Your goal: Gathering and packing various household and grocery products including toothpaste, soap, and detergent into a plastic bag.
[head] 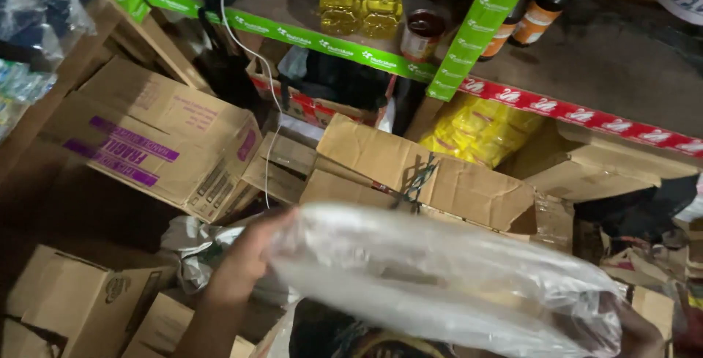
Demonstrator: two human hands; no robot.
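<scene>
A left hand [253, 252] grips one end of a clear plastic-wrapped pack [439, 277] above cardboard boxes [154, 138] — fingers closed on the film. The right hand [641, 336] is mostly hidden, its grip unclear. The wrap looks slick and floppy — likely best held at both ends.

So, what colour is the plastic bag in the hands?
Clear, whitish plastic bag, held by the left hand; it shows best in the head view.

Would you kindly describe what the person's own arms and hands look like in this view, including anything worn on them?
The left hand and its forearm are bare: no sleeve, glove, watch or ring shows. Motion blur softens its outline. The right hand is only a sliver at the lower right corner, mostly hidden behind a clear plastic bag, so nothing worn on it can be made out.
</scene>
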